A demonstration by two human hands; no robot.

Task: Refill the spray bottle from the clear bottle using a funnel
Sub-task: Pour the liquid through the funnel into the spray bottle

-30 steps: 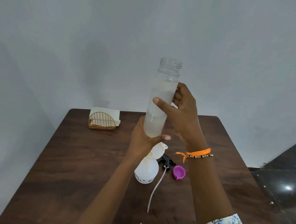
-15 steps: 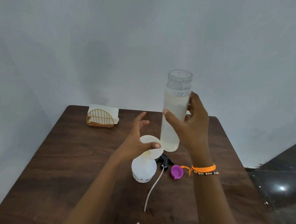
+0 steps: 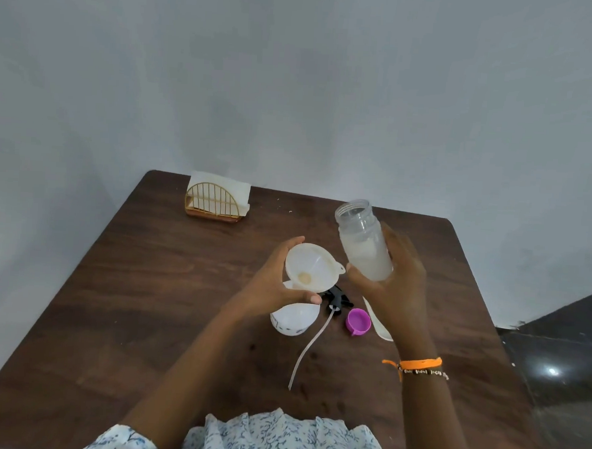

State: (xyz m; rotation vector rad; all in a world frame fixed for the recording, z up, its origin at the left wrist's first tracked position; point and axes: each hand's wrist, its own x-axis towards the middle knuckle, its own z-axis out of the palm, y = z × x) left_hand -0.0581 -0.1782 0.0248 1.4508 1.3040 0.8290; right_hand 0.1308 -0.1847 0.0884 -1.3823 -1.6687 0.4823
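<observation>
Head view: left hand (image 3: 271, 284) grips funnel (image 3: 311, 267); right hand (image 3: 399, 281) grips clear bottle (image 3: 365, 245).

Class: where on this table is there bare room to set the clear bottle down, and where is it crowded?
Free: the table left of the spray bottle, in front of the napkin holder. Crowded: by the spray head and purple cap.
</observation>
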